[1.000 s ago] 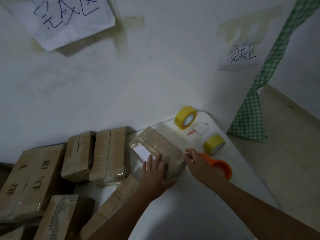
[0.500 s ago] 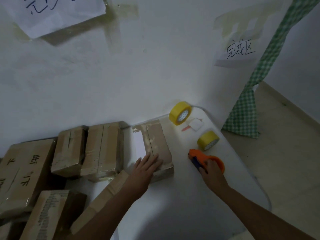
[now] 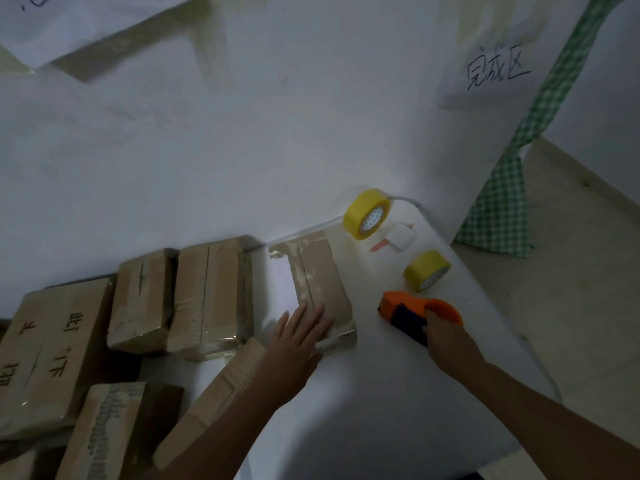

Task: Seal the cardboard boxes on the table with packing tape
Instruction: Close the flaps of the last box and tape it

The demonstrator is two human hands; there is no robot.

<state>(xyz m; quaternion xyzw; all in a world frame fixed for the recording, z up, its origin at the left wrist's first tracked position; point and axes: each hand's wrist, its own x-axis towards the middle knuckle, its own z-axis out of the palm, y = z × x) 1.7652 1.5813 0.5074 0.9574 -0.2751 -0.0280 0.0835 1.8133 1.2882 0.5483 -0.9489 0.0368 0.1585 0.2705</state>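
A flat cardboard box [image 3: 320, 271] with a white label lies on the white table [image 3: 398, 393], its far end at the wall. My left hand [image 3: 298, 337] rests flat on the box's near end, fingers straight. To the right, my right hand [image 3: 446, 341] grips an orange and dark blue tape dispenser [image 3: 412, 310] that sits on the table beside the box, a short gap between them. Two yellow tape rolls stand farther back: one [image 3: 367, 213] leans at the wall, the other [image 3: 426, 270] is just behind the dispenser.
Several taped cardboard boxes [image 3: 207, 292] crowd the left side, some stacked. A small white card [image 3: 400, 236] with a red tab lies between the rolls. A green checked cloth [image 3: 502, 202] hangs at the right, past the table's rounded edge. Paper signs are taped to the wall.
The box was tilted up on edge and now lies flat under my left hand. My right hand left the box and took hold of the dispenser on the table.
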